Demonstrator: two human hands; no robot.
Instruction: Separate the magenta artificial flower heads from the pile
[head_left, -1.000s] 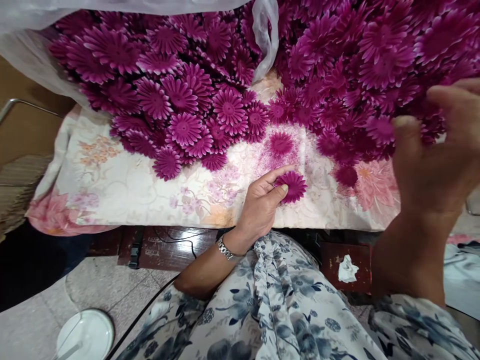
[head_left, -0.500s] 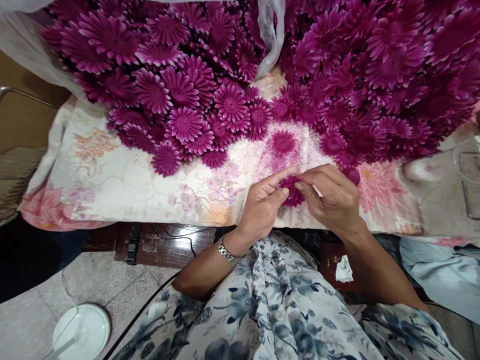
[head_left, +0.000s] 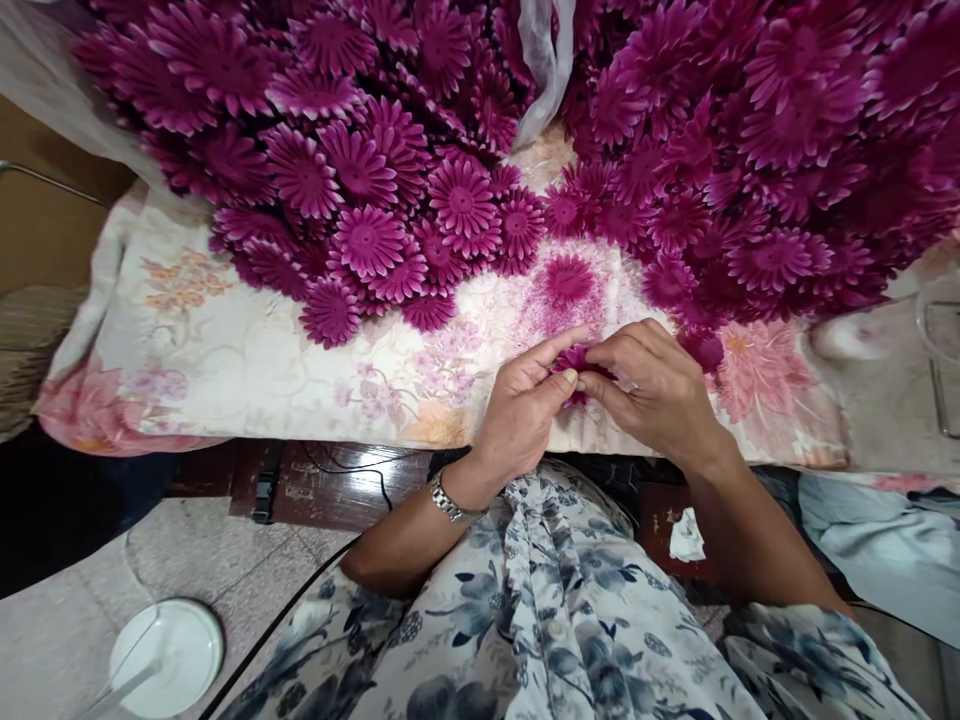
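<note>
Near the table's front edge, my left hand (head_left: 525,405) pinches a small magenta artificial flower (head_left: 573,358) between thumb and fingers. My right hand (head_left: 654,392) meets it from the other side, its thumb and forefinger closed on the same flower near its middle. Most of the petals are hidden behind my fingers. Just beyond my hands, a single magenta flower head (head_left: 568,281) lies on a patch of cloth stained with magenta specks.
Large heaps of magenta flower heads cover the back left (head_left: 367,240) and back right (head_left: 780,200). A whitish translucent plastic strip (head_left: 551,70) hangs between them. A floral tablecloth (head_left: 262,380) covers the table. On the floor at lower left stands a white round object (head_left: 169,665).
My right thumb and forefinger have shifted slightly left over the flower, close to my left thumb tip, and less of the flower shows. The heaps stay as they were.
</note>
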